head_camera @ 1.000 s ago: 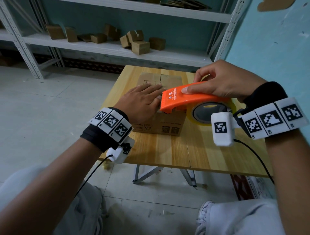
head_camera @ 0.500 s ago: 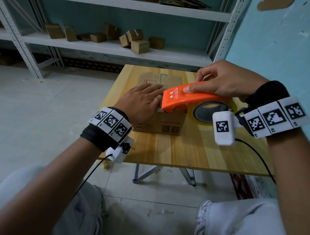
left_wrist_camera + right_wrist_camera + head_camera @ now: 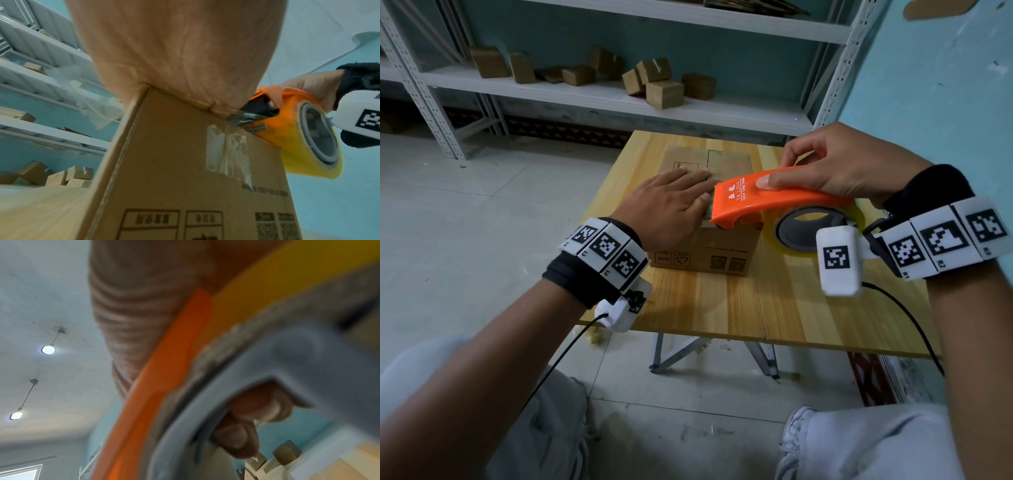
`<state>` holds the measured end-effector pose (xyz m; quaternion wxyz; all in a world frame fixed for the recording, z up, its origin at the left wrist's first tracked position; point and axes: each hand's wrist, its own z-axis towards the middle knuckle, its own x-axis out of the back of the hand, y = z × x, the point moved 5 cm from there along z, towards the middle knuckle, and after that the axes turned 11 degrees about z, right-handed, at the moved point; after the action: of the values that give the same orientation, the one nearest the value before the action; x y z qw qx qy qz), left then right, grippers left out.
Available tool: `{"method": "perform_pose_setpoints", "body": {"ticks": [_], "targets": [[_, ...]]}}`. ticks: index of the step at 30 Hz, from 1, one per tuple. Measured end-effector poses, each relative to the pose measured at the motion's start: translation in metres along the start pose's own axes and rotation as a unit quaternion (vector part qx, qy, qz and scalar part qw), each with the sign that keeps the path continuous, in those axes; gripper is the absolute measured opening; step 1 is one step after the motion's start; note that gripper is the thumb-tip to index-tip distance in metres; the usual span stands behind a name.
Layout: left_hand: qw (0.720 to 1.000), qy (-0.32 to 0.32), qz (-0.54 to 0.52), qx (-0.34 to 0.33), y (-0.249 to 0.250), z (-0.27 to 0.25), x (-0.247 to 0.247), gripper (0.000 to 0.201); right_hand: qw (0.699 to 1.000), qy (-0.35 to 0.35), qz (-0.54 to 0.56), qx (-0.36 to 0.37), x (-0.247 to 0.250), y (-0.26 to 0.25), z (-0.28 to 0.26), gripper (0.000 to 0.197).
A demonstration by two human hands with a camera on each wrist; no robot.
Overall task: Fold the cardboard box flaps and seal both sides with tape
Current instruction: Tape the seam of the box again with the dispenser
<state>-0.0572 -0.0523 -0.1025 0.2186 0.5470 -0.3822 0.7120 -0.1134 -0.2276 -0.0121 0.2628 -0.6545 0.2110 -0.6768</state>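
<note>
Shelves back a wooden desk (image 3: 698, 301) where the box (image 3: 705, 253) sits. Left hand (image 3: 667, 209) presses flat on its flaps; right hand (image 3: 849, 168) grips the dispenser (image 3: 767, 202) at the near edge. Taping is underway; next, probably cut the tape.

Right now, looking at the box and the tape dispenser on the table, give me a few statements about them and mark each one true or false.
1. The left hand lies flat on top of the cardboard box. True.
2. The right hand holds a blue tape dispenser. False: the tape dispenser is orange.
3. The dispenser's front end sits at the near top edge of the box. True.
4. The box stands on the floor. False: it stands on the wooden table.
5. Small cardboard boxes sit on the shelf behind the table. True.
6. No tape is on the box's near side. False: the left wrist view shows a clear tape strip there.
</note>
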Motion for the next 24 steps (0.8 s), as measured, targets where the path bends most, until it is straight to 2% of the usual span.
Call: {"method": "perform_pose_setpoints", "body": {"ticks": [6, 9, 13, 16, 20, 24], "targets": [[0.996, -0.002, -0.071, 0.053, -0.007, 0.005, -0.01, 0.083, 1.0, 0.018, -0.013, -0.012, 0.014, 0.011, -0.008, 0.041], [0.996, -0.01, -0.07, 0.053, -0.005, 0.003, -0.006, 0.077, 1.0, 0.015, -0.014, -0.015, 0.013, 0.014, -0.011, 0.039], [0.996, 0.023, -0.066, 0.058, -0.005, 0.004, -0.005, 0.084, 1.0, 0.019, -0.012, -0.017, 0.013, 0.015, -0.012, 0.04], [0.995, 0.002, -0.087, 0.054, -0.004, 0.006, -0.003, 0.084, 1.0, 0.018, -0.015, -0.017, 0.013, 0.017, -0.011, 0.04], [0.977, -0.01, -0.182, 0.109, -0.007, 0.003, 0.004, 0.048, 1.0, 0.015, -0.014, -0.016, 0.013, 0.016, -0.01, 0.039], [0.966, 0.006, -0.23, 0.12, -0.006, 0.001, 0.01, 0.045, 1.0, 0.015, -0.007, -0.015, 0.013, 0.015, -0.01, 0.038]]}}
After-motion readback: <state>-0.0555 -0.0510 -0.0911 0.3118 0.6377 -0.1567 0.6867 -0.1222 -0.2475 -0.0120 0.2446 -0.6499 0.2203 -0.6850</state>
